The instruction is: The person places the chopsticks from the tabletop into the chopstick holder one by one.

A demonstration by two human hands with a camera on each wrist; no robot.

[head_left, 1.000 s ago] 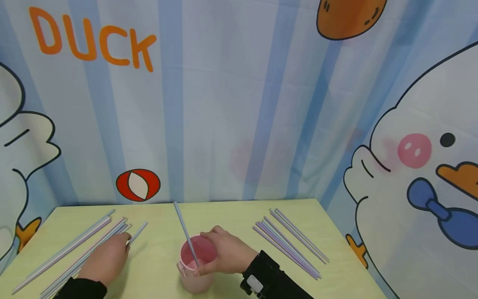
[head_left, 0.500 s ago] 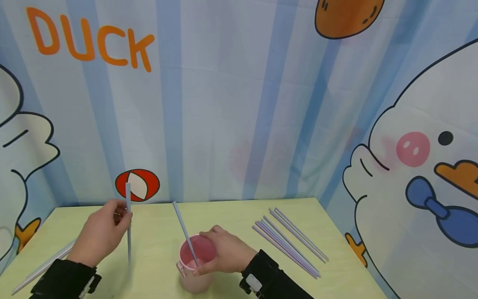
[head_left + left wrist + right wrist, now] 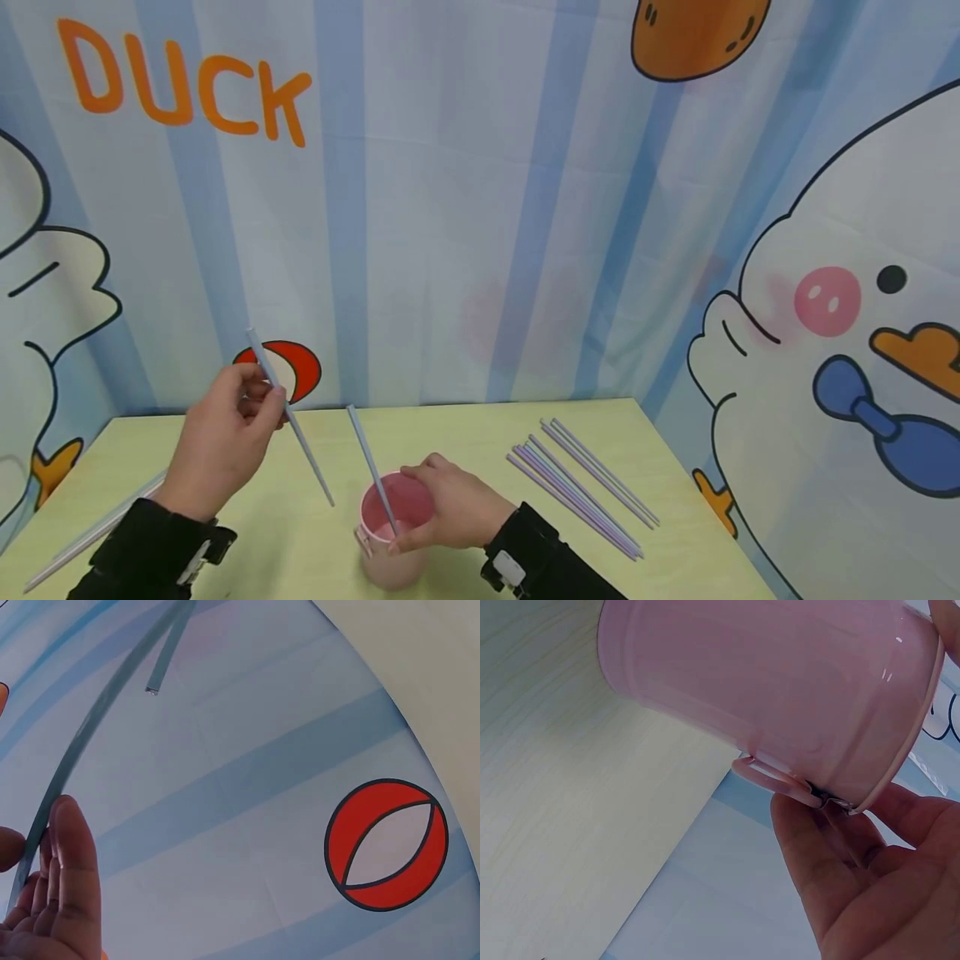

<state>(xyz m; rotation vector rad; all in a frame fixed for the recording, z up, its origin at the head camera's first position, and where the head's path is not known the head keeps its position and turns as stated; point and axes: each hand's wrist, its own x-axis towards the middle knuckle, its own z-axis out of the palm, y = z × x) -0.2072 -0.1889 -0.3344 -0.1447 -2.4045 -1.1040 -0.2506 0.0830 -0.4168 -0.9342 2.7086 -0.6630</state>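
Observation:
My left hand (image 3: 228, 433) pinches a long, slim pale-blue stick (image 3: 303, 442) between thumb and fingers. The stick is held above the table, slanting down to the right, with its lower end left of a small pink pail (image 3: 393, 571). My right hand (image 3: 457, 504) grips the pail at its rim, thumb at the front. In the right wrist view a side handle (image 3: 776, 784) shows beside my fingers. One similar blue stick (image 3: 363, 442) leans inside the pail, rising above the rim. In the left wrist view the held stick (image 3: 90, 724) runs up past my fingertips.
On the right of the pale yellow table (image 3: 465, 429) lie several lilac and blue sticks (image 3: 577, 492). More pale sticks (image 3: 82, 542) lie at the left, partly hidden by my left arm. A striped cloth backdrop (image 3: 450, 208) with duck prints stands behind the table.
My left hand has lifted a blue stick from the left pile, then moved up and right while the stick tilted. The right hand and the pail have stayed in place.

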